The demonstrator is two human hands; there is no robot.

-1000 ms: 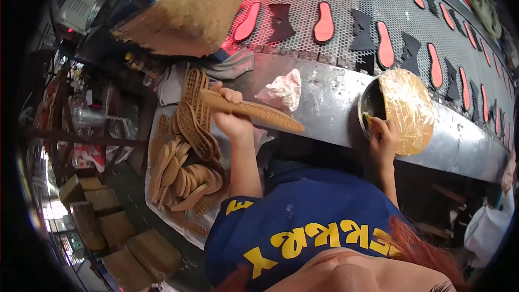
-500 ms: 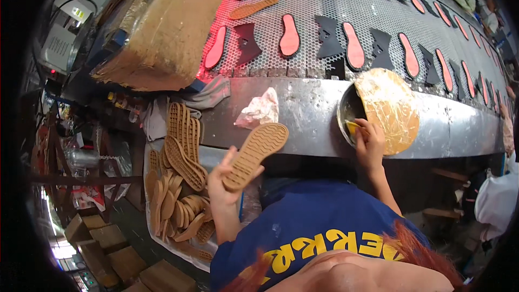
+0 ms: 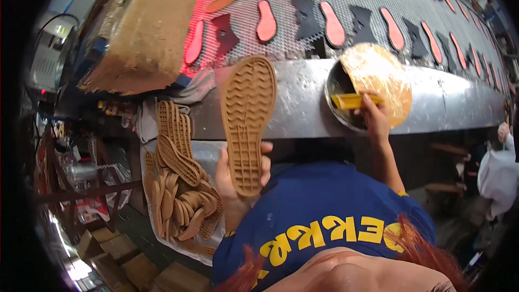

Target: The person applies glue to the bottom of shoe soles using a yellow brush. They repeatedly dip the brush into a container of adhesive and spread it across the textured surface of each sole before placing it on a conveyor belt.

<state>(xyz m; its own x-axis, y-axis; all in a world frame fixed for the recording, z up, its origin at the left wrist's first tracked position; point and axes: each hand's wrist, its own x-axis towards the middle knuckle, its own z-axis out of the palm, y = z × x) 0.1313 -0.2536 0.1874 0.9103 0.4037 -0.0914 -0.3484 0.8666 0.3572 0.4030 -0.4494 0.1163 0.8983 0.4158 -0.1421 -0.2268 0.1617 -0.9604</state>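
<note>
A tan shoe sole (image 3: 248, 124) stands nearly upright in my left hand (image 3: 226, 183), its ridged tread showing and its lower end between my thumb and fingers. My right hand (image 3: 377, 120) pinches a flat yellow tool (image 3: 346, 101) over the open part of a round metal bowl (image 3: 339, 80); whether the tool has bristles I cannot tell. A round light-brown lid (image 3: 373, 67), smeared and shiny, covers the bowl's right part. The bowl rests on a metal ledge (image 3: 294, 113).
Beyond the ledge, a mesh conveyor (image 3: 292, 48) carries pink-topped insoles (image 3: 332, 24) and dark cut pieces (image 3: 306, 19). Tan soles (image 3: 181, 205) are heaped at my left. A worn cardboard sheet (image 3: 151, 38) stands behind them, with cardboard boxes (image 3: 138, 267) low on the left.
My left hand has raised the sole and turned it more upright. The yellow tool, mostly hidden before, now shows above the bowl in my right hand. The whole view has shifted slightly.
</note>
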